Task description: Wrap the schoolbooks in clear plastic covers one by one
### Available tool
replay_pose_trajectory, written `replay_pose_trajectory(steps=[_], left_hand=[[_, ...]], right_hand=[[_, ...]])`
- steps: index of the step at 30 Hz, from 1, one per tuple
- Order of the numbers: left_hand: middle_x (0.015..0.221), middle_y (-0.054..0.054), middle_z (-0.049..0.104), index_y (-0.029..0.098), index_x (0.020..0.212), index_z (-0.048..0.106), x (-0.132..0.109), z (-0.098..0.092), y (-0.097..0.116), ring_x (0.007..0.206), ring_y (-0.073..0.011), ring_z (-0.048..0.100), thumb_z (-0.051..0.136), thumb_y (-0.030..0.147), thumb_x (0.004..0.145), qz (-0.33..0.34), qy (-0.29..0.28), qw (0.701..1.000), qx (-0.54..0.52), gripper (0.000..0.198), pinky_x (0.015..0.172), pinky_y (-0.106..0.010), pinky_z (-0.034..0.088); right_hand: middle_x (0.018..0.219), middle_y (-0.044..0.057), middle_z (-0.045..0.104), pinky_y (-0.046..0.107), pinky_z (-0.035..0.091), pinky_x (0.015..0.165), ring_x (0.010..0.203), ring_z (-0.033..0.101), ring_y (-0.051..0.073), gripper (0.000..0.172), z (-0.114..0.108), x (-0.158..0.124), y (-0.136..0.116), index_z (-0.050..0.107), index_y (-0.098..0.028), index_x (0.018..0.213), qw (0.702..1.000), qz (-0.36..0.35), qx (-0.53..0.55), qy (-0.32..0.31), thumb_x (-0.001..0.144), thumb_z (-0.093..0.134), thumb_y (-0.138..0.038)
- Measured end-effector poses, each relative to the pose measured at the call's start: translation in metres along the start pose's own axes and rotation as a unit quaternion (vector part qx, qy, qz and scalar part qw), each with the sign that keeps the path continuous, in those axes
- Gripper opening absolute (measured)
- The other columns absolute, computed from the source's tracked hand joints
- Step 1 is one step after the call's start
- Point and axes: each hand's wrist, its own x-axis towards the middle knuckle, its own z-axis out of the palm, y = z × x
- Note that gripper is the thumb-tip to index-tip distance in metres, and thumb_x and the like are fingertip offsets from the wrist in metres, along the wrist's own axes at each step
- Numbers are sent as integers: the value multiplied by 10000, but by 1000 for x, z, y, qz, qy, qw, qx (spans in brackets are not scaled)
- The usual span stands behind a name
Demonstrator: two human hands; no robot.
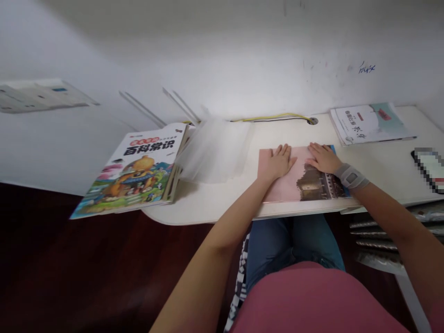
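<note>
A pink book point(282, 187) with a dark picture of a building on its right part lies flat near the table's front edge. My left hand point(277, 163) rests on its upper left area, fingers stretched out. On the upper right of the same cover lies my right hand point(324, 158), also flat with the fingers extended; a grey band circles that wrist. Left of the book, a loose pile of clear plastic covers point(218, 150) is spread on the table. Neither hand grasps anything.
A stack of colourful books point(138, 171) overhangs the white table's point(197, 208) left end. Further right lie some workbooks point(371, 124) and a phone point(432, 169). A yellow cable point(284, 115) runs along the wall into a round hole. Below, at right, is a rack point(378, 243).
</note>
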Motion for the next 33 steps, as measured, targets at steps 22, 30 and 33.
replay_pose_trajectory(steps=[22,30,33], left_hand=[[941,-85,663,167,928,602,-84,-39,-60,920,-217,647,677,254,680,-287,91,685,-664,273,804,-353,518],[768,-60,636,164,693,601,-77,-60,-66,672,-146,604,610,135,691,-365,-47,599,-711,30,620,-267,500],[721,-54,631,156,702,613,-70,-58,-62,634,-146,579,691,162,643,-337,-72,640,-687,98,574,-258,470]], right_hand=[[1375,262,470,444,428,989,1254,483,329,603,-21,-110,-4,465,-62,1341,997,76,11,21,924,362,-486],[1453,225,404,477,337,1073,1347,378,318,583,-4,-135,-20,449,-80,1368,995,85,-42,42,942,328,-459],[1449,216,415,473,342,1069,1345,383,314,572,-5,-134,-22,458,-91,1365,994,83,-47,49,942,342,-459]])
